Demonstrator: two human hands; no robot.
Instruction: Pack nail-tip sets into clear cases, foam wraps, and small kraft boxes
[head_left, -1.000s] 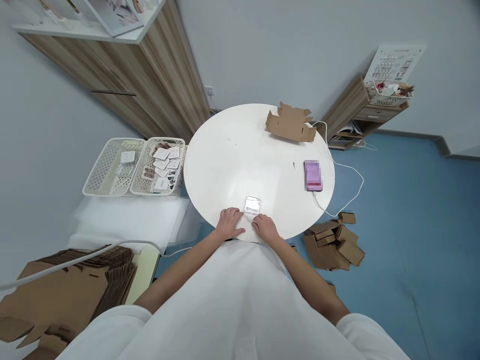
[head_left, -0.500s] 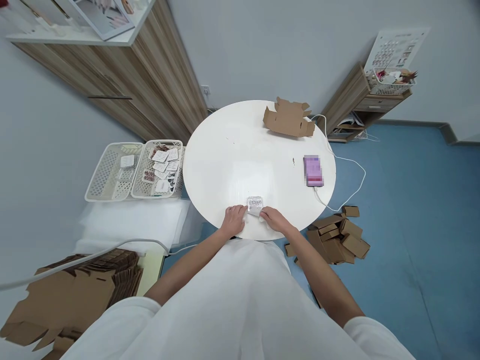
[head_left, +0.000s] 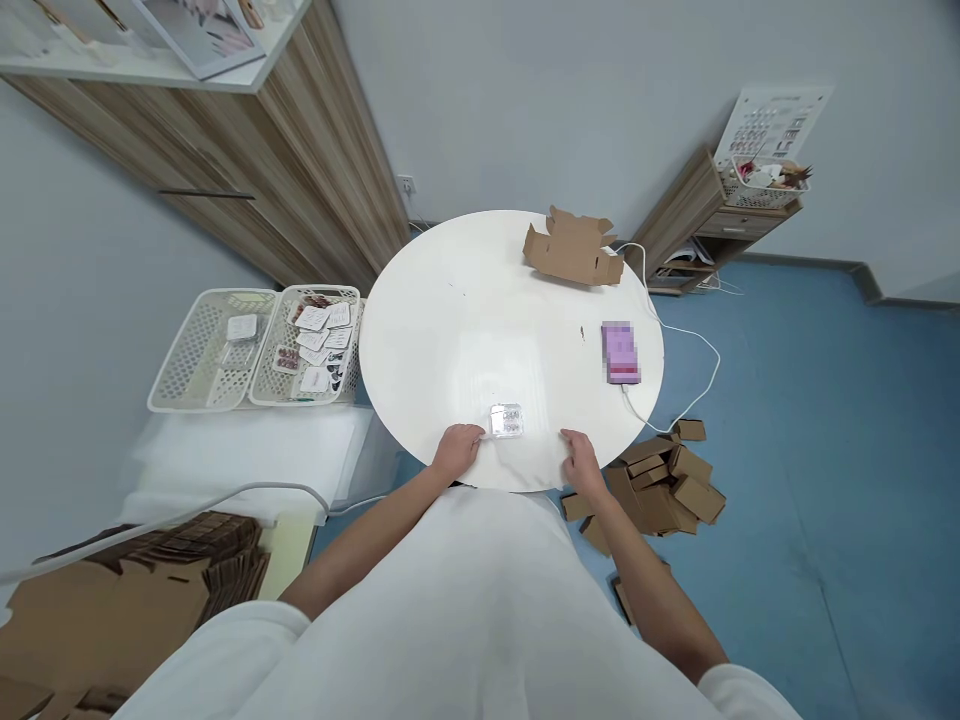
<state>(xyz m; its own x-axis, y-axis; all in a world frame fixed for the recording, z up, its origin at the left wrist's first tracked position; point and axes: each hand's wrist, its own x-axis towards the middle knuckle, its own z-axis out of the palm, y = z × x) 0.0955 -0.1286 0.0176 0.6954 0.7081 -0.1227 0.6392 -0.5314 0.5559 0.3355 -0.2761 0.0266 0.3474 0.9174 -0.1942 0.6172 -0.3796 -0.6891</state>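
Note:
A small clear plastic case (head_left: pixel 505 421) lies near the front edge of the round white table (head_left: pixel 450 330). My left hand (head_left: pixel 456 450) rests on the table just left of the case, its fingers curled and touching the case's corner. At the table's front right edge sits my right hand (head_left: pixel 579 458), apart from the case, fingers loosely spread and holding nothing.
A half-folded cardboard box (head_left: pixel 574 248) sits at the far side of the table, a phone (head_left: pixel 620 352) on a white cable at the right. Two white baskets (head_left: pixel 255 346) with packets stand left. Folded small boxes (head_left: pixel 667 485) lie on the blue floor, flat cardboard (head_left: pixel 135 590) at lower left.
My right hand has let go of the clear case and moved right to the table's edge. The left hand stays beside the case.

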